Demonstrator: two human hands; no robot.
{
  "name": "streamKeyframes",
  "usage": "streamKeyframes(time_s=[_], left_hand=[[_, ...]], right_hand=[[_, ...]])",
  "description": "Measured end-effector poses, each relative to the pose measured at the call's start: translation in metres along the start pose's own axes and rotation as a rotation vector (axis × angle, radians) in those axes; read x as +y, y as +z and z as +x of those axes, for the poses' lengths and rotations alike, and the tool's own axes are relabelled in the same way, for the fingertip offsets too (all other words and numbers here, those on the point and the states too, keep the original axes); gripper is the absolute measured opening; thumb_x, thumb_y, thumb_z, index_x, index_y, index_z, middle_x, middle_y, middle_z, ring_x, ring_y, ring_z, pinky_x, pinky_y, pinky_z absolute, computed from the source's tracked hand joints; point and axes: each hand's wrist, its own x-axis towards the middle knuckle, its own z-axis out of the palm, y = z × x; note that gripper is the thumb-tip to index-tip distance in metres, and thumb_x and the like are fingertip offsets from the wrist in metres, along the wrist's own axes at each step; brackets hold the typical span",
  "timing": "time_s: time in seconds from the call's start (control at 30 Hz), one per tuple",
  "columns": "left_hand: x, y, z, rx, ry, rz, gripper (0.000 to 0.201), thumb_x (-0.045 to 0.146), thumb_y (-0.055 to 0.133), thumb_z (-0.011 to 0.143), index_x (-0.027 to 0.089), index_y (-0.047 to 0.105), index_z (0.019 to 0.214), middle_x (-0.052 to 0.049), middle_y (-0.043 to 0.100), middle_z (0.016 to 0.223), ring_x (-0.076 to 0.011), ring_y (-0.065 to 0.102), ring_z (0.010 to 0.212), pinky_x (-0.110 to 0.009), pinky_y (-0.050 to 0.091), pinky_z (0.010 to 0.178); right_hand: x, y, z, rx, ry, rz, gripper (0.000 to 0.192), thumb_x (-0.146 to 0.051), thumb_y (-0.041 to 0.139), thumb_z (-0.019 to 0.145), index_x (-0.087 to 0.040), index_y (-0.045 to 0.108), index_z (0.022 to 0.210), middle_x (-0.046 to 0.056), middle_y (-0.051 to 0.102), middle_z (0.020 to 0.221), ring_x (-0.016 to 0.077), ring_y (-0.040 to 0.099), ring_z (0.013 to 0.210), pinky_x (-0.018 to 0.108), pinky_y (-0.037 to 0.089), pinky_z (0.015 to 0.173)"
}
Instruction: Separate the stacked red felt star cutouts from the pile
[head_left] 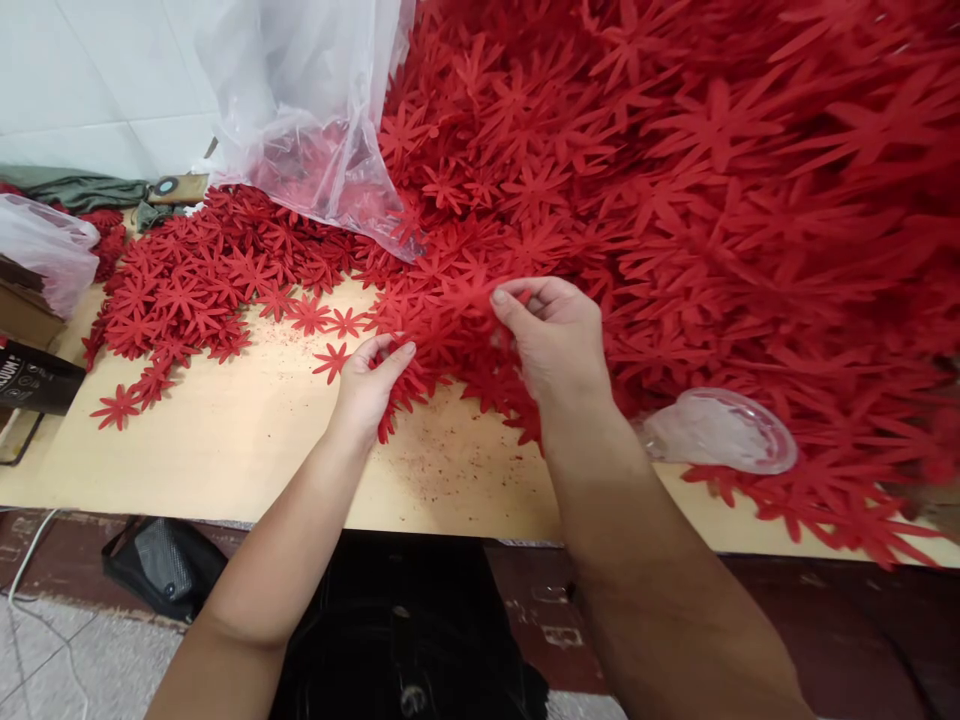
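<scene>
Red flower-shaped cutouts with narrow petals lie in a huge heap (525, 190) before me, and a smaller pile (187, 280) spreads to the left. My left hand (367, 385) is closed, thumb against fingers, on red flower cutouts (405, 385) that hang below it. My right hand (559, 330), higher and further right, pinches a red cutout (480, 295) between thumb and fingertips. That piece is smeared by motion and blends into the heap behind, so its outline is unclear. Between the two hands, more red petals show just above the tabletop.
A clear plastic bag (315, 130) stands against the heap. At right, a clear plastic tub (720, 430) lies on its side among the cutouts. The wooden table (247, 440) carries red scraps. A black box (37, 378) sits at the left edge; a black bag (161, 565) is below.
</scene>
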Motion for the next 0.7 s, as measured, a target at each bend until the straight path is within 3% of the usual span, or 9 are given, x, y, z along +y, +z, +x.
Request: streamKeyframes(time_s=[0.1,0.17,0.2,0.27,0.37,0.5,0.7], left_hand=[[0.001,0.001,0.000,0.035,0.018,-0.014,0.028,0.032,0.077,0.067,0.019,0.066,0.089,0.002,0.065,0.084,-0.0106,0.059,0.079,-0.029,0.044,0.086],[0.001,0.002,-0.001,0.037,0.007,-0.039,0.026,0.033,0.075,0.070,0.019,0.065,0.089,0.001,0.065,0.086,-0.0114,0.060,0.083,-0.029,0.044,0.089],[0.002,0.003,-0.002,0.030,-0.003,-0.047,0.024,0.033,0.074,0.071,0.019,0.064,0.088,0.001,0.065,0.086,-0.0118,0.061,0.084,-0.030,0.044,0.090],[0.002,0.003,-0.002,0.009,-0.022,-0.048,0.019,0.031,0.072,0.073,0.018,0.063,0.083,0.001,0.064,0.082,-0.0116,0.061,0.081,-0.030,0.045,0.088],[0.001,0.003,-0.001,-0.004,-0.026,-0.051,0.013,0.027,0.069,0.074,0.018,0.060,0.078,0.003,0.061,0.075,-0.0098,0.059,0.073,-0.027,0.046,0.082],[0.002,0.002,0.000,0.047,-0.012,-0.066,0.013,0.028,0.065,0.078,0.018,0.059,0.074,0.003,0.060,0.072,-0.0098,0.058,0.073,-0.025,0.046,0.080],[0.009,0.005,-0.007,-0.045,-0.039,-0.025,0.007,0.019,0.060,0.078,0.017,0.065,0.083,0.001,0.066,0.080,-0.0114,0.062,0.078,-0.028,0.047,0.085]], right_hand=[[-0.002,-0.003,0.006,0.123,-0.109,-0.190,0.044,-0.029,0.076,0.065,-0.022,0.059,0.105,0.009,0.059,0.111,0.0220,0.062,0.096,0.042,0.054,0.084],[-0.005,-0.001,-0.001,0.140,-0.227,-0.339,0.052,-0.030,0.078,0.064,-0.023,0.060,0.112,0.013,0.050,0.131,0.0291,0.051,0.121,0.049,0.046,0.098],[-0.007,0.001,-0.008,0.085,-0.271,-0.383,0.049,-0.034,0.077,0.066,-0.023,0.061,0.111,0.014,0.050,0.132,0.0304,0.048,0.124,0.050,0.044,0.100],[-0.010,0.010,-0.025,-0.123,-0.276,-0.372,0.039,-0.042,0.072,0.073,-0.024,0.064,0.106,0.013,0.059,0.121,0.0291,0.054,0.116,0.049,0.047,0.096],[-0.011,0.026,-0.048,-0.393,-0.159,-0.274,0.039,-0.045,0.071,0.073,-0.022,0.065,0.103,0.009,0.066,0.102,0.0231,0.063,0.094,0.044,0.052,0.085],[-0.007,0.035,-0.054,-0.414,-0.046,-0.121,0.033,-0.038,0.074,0.069,-0.019,0.063,0.093,0.005,0.067,0.088,0.0173,0.063,0.080,0.035,0.053,0.076],[-0.007,0.023,-0.041,-0.334,0.050,0.021,0.019,-0.033,0.071,0.068,-0.020,0.059,0.070,-0.001,0.059,0.066,0.0115,0.054,0.060,0.030,0.051,0.061]])
